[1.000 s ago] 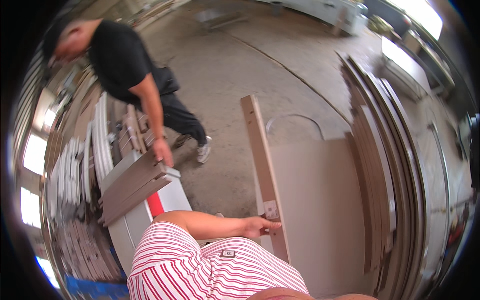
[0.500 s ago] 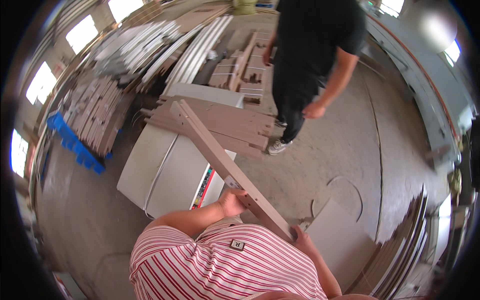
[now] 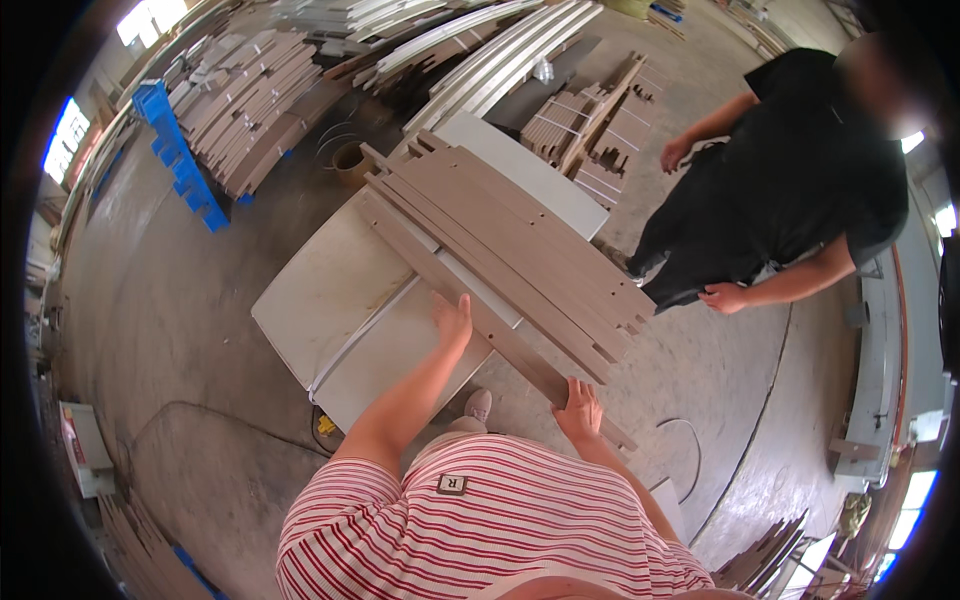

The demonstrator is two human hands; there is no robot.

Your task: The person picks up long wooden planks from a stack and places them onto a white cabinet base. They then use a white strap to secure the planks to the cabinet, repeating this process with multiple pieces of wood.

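Observation:
A long brown board (image 3: pixel 525 362) slants across the pale, strapped flat surface (image 3: pixel 335 290) in front of me. Its far end lies beside a pile of similar brown boards (image 3: pixel 520 235); its near end sticks out past the surface's edge toward my right. My right hand (image 3: pixel 578 410) grips this near part, fingers over its top. My left hand (image 3: pixel 453 320) is open at the board's near side, about midway along, fingers stretched out; whether it touches the board I cannot tell.
A person in black (image 3: pixel 770 190) stands beyond the pile to the right. Brown boards beside a blue plastic pallet (image 3: pixel 180 155) lie at far left, with white profiles (image 3: pixel 500 70) behind. Strapped brown pieces (image 3: pixel 605 130) lie on the floor. A grey machine (image 3: pixel 872 370) lines the right.
The long board has gone from being held up in both hands to lying beside the pile. My left hand has let go and opened. The person in black appears farther right.

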